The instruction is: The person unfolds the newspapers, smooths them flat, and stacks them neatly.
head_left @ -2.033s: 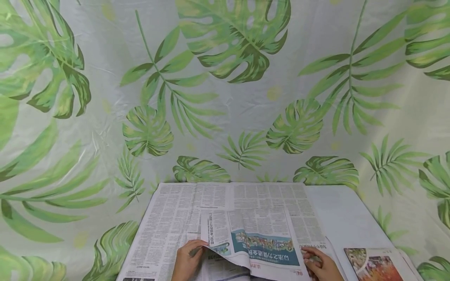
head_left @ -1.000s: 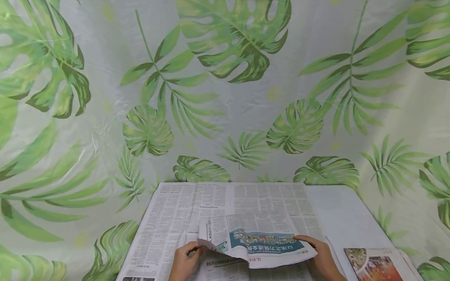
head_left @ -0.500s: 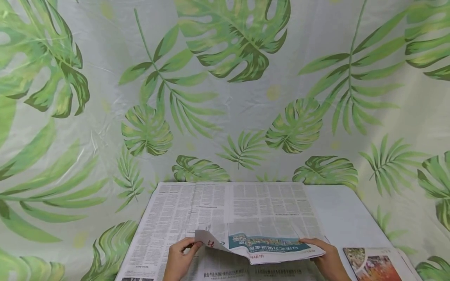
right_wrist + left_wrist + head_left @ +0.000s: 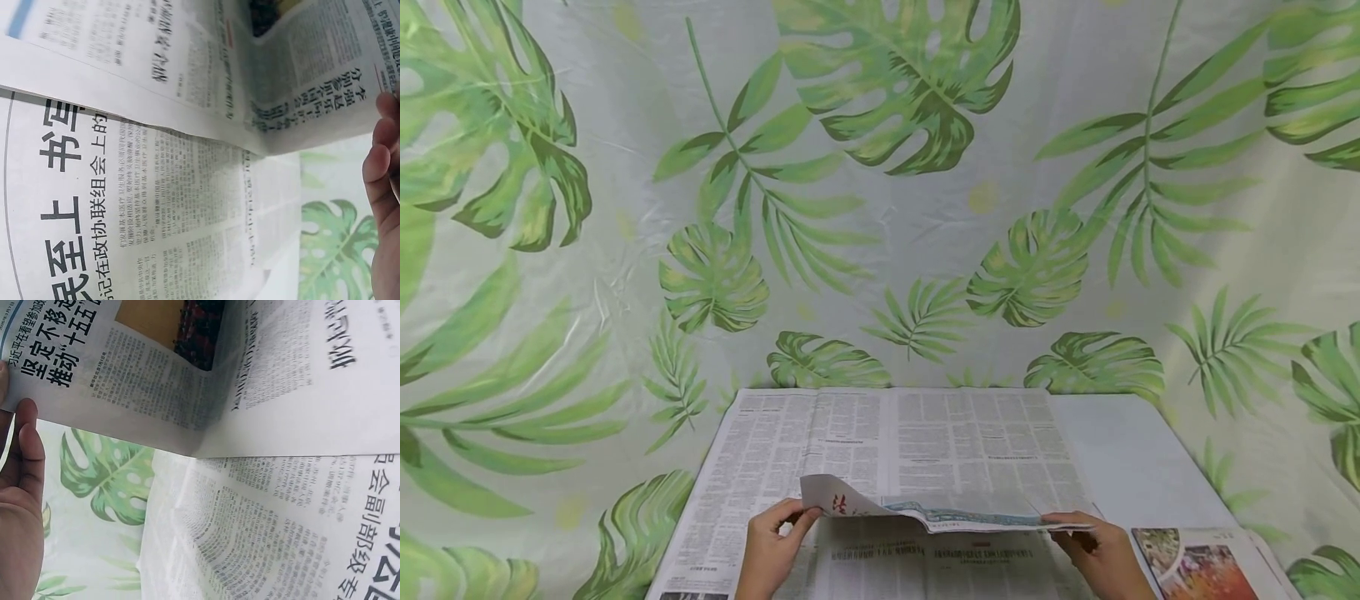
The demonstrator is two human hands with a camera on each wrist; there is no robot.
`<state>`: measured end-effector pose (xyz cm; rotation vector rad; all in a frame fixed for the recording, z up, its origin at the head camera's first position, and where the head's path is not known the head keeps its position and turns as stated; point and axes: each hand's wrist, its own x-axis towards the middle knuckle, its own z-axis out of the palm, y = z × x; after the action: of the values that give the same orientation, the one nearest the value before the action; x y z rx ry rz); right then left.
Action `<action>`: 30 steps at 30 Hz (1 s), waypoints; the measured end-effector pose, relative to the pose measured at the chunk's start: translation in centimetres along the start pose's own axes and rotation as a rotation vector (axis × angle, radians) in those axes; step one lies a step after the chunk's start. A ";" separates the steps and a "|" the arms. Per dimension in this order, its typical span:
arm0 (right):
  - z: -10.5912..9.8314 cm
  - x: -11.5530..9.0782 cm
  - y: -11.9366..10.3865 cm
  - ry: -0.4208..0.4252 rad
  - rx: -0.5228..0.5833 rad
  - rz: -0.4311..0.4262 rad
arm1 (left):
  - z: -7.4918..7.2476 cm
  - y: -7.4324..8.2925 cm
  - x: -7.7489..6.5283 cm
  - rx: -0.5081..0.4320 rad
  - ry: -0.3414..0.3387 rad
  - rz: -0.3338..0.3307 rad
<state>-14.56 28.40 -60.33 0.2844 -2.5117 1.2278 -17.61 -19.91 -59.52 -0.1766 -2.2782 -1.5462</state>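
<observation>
Sheet (image 4: pixel 917 517) held up over the near part of the worktop (image 4: pixel 1120 442), gripped at both sides: left hand (image 4: pixel 772 540) pinches its left edge between thumb and fingers, right hand (image 4: pixel 1097 550) pinches its right edge. Near edge lifted clear of the lower paper (image 4: pixel 955 425), a crease dipping between the 2 hands. Left corner curls up, showing red characters too small to read. Legible in left wrist view, on the raised sheet: bold 坚定不移走 and, on the next line, 推动“十五五”. Right wrist view, on the page beneath: large 民至上 书写, then smaller 政协联组会上的. Booklet (image 4: pixel 1198 567) with a flower-like colour photo lies near right hand; its small print not readable. Leaf-print cloth (image 4: pixel 917 208) hangs behind. Versus 2.0 s ago: sheet then faced up, its blue-green banner (image 4: pixel 977 520) broad; now it is tilted nearly edge-on and the banner shows as a thin strip. Left hand sits farther left, booklet unchanged.
</observation>
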 end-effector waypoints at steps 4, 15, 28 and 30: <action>-0.1 0.0 -0.5 0.012 -0.013 -0.010 | -0.2 0.1 0.1 -0.003 0.016 0.036; -0.9 0.2 -1.1 0.031 -0.008 -0.035 | -0.9 1.0 0.5 -0.031 0.012 0.055; -0.8 1.5 -1.8 0.024 -0.071 0.068 | -0.6 0.8 1.7 -0.101 0.000 0.039; -0.5 1.6 -1.5 0.028 -0.045 0.070 | -0.4 0.7 1.9 -0.101 0.007 0.042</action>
<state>-15.50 27.81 -58.31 0.1691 -2.5415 1.1909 -19.10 -20.20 -58.09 -0.2452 -2.1783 -1.6387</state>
